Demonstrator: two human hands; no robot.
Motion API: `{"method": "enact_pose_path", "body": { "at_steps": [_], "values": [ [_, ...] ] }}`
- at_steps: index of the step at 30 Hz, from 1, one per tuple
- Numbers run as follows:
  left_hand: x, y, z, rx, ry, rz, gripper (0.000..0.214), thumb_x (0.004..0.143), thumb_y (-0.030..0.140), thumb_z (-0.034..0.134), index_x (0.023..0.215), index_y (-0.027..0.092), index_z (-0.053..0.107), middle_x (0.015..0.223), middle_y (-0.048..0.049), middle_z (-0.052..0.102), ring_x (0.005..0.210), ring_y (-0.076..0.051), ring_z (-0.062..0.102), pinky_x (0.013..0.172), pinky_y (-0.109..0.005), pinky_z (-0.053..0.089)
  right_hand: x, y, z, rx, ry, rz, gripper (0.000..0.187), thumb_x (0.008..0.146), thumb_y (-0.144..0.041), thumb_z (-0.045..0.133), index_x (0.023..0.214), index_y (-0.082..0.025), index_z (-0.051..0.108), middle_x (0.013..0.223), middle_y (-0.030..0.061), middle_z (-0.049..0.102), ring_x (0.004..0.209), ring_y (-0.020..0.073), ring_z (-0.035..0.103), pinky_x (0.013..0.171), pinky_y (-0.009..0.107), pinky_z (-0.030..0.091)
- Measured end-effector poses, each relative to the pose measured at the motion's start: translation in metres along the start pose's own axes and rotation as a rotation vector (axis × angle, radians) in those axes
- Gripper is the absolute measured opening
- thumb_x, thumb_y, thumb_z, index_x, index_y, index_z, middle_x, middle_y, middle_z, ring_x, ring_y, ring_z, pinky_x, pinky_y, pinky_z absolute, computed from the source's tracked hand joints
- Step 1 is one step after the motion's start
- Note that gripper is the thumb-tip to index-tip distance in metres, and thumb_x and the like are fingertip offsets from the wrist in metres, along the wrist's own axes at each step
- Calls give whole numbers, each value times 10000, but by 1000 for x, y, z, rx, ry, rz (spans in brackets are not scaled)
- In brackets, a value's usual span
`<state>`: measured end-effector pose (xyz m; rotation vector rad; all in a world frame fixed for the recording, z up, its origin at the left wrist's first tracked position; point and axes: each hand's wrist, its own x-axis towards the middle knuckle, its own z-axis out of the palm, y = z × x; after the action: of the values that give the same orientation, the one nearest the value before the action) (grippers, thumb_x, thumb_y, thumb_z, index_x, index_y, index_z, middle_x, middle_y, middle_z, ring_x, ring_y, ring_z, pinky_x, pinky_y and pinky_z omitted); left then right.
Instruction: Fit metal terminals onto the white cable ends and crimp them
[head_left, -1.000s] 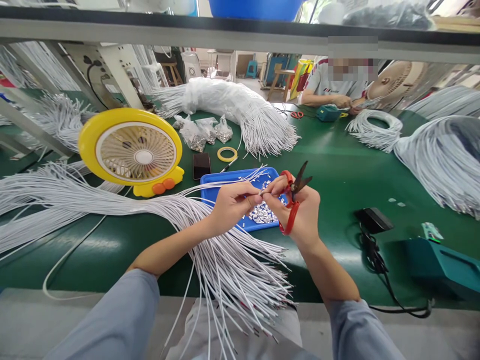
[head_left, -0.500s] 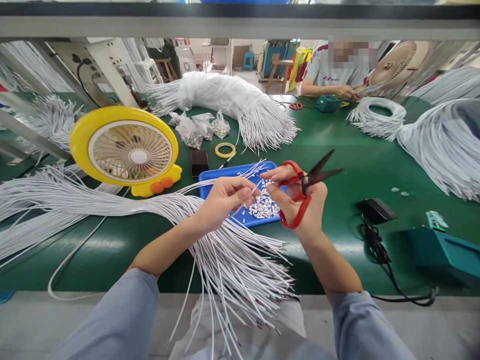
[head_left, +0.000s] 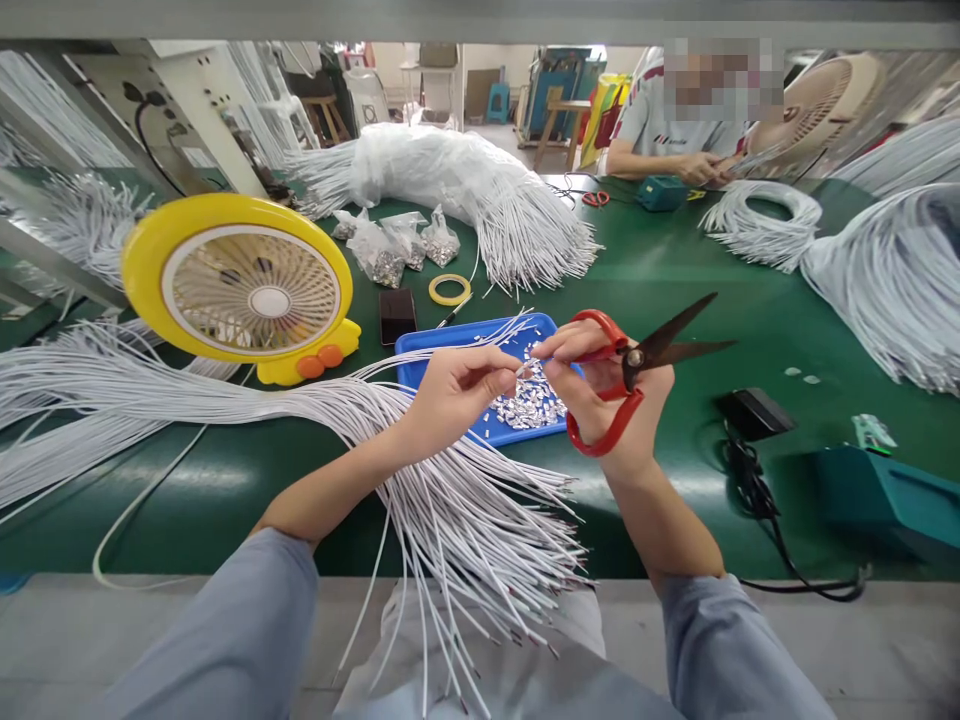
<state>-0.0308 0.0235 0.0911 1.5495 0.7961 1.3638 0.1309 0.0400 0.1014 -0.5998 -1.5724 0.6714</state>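
Over blue tray (head_left: 517, 437), left hand (head_left: 459, 402) pinching wire (head_left: 521, 368), mostly hidden; right hand (head_left: 634, 432) holding scissors (head_left: 634, 358), fingertip pinch unclear.

Red-handled scissors (head_left: 636, 358) — blades apart, white wires (head_left: 457, 505) — ends fanned
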Motion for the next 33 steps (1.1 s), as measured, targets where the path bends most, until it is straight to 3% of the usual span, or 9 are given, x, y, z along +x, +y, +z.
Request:
{"method": "enact_pose_path", "body": {
  "at_steps": [2, 5, 23, 33],
  "values": [
    [0, 2, 0, 158, 62, 108, 136, 831, 244, 660, 759, 133, 689, 663, -18, 648, 566, -69, 516, 509, -177, 395, 0, -2, -1, -16, 14, 13, 66, 797, -214, 672, 771, -249, 623, 808, 12, 688, 791, 193, 639, 714, 386, 507],
    [1, 3, -2, 257, 96, 157, 95, 808, 220, 685, 769, 134, 693, 698, -26, 679, 579, -73, 536, 510, -175, 419, 0, -5, 0, -23, 24, 24, 56, 803, -191, 661, 799, -241, 637, 819, 9, 690, 776, 180, 640, 708, 373, 505],
    [-1, 2, -3, 278, 120, 240, 104, 739, 162, 750, 684, 139, 665, 581, 25, 558, 501, -45, 395, 444, -177, 328, -6, 2, 8, 54, -48, 8, 143, 721, -170, 753, 812, -246, 672, 780, -1, 669, 769, 180, 624, 730, 361, 479],
    [3, -3, -2, 197, 135, 244, 161, 751, 263, 757, 691, 132, 686, 602, 4, 628, 504, -51, 449, 446, -183, 347, -4, 7, 11, 3, -10, 24, 130, 739, -160, 729, 774, -242, 634, 746, -17, 662, 739, 153, 616, 722, 338, 490]
  ]
}}
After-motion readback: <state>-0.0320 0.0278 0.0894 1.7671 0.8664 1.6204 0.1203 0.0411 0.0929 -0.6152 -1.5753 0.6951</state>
